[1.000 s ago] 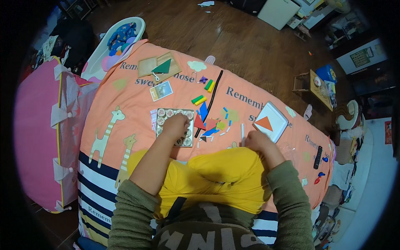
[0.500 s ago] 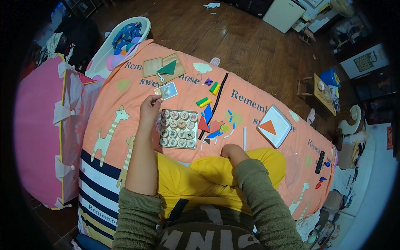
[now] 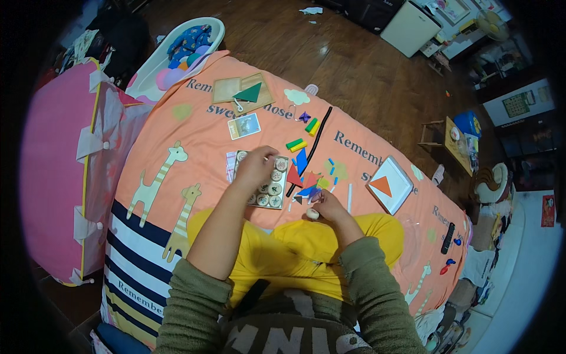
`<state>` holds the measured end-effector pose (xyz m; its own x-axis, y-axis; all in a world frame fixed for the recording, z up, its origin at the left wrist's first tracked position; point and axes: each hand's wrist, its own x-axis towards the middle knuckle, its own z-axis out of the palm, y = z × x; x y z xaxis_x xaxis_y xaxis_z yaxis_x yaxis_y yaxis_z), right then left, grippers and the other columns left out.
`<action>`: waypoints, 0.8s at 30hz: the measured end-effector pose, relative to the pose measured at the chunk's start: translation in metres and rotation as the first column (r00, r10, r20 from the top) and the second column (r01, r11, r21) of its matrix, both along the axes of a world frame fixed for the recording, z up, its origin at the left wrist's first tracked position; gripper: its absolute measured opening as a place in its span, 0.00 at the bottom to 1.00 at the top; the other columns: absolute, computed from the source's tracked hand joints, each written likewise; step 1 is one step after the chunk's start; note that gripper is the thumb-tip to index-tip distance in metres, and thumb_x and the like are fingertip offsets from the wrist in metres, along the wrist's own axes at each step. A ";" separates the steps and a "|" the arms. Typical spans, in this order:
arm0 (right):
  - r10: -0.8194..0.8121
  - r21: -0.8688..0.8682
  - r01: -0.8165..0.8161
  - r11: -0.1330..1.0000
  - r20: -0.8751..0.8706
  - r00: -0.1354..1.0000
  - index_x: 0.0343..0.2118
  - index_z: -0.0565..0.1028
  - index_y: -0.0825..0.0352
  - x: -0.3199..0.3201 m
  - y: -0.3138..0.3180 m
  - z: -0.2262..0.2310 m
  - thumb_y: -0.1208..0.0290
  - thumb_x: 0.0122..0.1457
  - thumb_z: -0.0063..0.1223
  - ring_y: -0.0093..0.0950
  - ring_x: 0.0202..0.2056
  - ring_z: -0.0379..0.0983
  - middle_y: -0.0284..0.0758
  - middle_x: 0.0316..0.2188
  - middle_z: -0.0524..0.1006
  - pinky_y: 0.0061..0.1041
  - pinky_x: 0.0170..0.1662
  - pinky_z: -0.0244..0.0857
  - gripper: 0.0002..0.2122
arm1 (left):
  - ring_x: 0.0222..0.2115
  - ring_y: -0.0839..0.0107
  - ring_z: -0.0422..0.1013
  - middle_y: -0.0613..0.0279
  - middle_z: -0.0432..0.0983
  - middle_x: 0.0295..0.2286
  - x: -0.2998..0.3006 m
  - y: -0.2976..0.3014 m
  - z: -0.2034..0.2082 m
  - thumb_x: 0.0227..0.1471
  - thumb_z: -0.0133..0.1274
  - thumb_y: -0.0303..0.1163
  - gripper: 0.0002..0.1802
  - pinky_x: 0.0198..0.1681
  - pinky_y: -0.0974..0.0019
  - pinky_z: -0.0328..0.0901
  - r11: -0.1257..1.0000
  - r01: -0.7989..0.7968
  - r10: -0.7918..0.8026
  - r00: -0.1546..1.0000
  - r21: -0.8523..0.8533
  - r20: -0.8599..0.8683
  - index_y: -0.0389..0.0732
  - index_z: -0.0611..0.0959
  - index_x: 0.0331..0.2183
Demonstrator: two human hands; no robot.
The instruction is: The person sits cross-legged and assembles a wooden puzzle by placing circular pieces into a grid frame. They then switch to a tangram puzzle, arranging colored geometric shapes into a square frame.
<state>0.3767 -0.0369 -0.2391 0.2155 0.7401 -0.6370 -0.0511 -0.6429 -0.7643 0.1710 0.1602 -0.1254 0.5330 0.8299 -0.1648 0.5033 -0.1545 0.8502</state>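
A square tray (image 3: 278,207) of round wooden Chinese chess pieces (image 3: 275,189) sits on the bed in front of my crossed legs. My left hand (image 3: 256,168) reaches across the tray with bent fingers, covering several pieces; whether it grips one is hidden. My right hand (image 3: 330,207) is curled by my knee, and a round chess piece (image 3: 312,213) shows at its fingertips. Just beyond the tray lies a picture card (image 3: 244,126), flat and untouched. Colored pieces, among them a red triangle (image 3: 294,176) and a blue parallelogram (image 3: 302,161), are scattered beside my right hand.
Wooden boards with a green triangle (image 3: 248,93) lie at the far left. A black strip (image 3: 318,140) runs past green and yellow blocks (image 3: 296,145). To the right are a white box lid (image 3: 396,202) with an orange triangle and a remote control (image 3: 448,238). A white tub (image 3: 213,29) stands beyond the bed.
My left hand has let go of the picture card and moved down and right over the tray. My right hand has turned and shifted slightly, and a chess piece now shows at it.
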 end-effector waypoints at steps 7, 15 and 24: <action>-0.026 0.020 0.020 1.000 0.315 0.949 0.35 0.68 0.69 -0.013 0.011 0.040 0.82 0.53 0.48 0.28 0.20 0.72 0.36 0.21 0.71 0.27 0.21 0.64 0.06 | 0.36 0.58 0.75 0.55 0.79 0.36 0.007 -0.023 -0.009 0.53 0.51 0.34 0.12 0.40 0.58 0.69 0.953 0.295 -0.304 0.919 -0.073 -0.252 0.45 0.82 0.40; 0.499 -0.219 -0.514 0.830 0.703 0.507 0.47 0.64 0.63 -0.065 0.014 0.043 0.60 0.52 0.59 0.44 0.31 0.76 0.44 0.36 0.75 0.40 0.32 0.69 0.23 | 0.35 0.65 0.76 0.56 0.80 0.33 -0.009 -0.003 -0.018 0.55 0.53 0.34 0.12 0.38 0.65 0.69 0.996 0.084 -0.083 0.971 -0.005 -0.223 0.43 0.81 0.41; 0.167 0.139 -0.315 0.939 0.617 0.769 0.39 0.68 0.67 -0.061 0.032 0.074 0.62 0.55 0.55 0.47 0.32 0.76 0.47 0.30 0.78 0.43 0.33 0.69 0.16 | 0.36 0.62 0.77 0.57 0.81 0.35 -0.015 0.012 -0.001 0.54 0.51 0.33 0.12 0.39 0.61 0.69 0.993 -0.110 0.092 0.953 -0.046 -0.290 0.44 0.82 0.40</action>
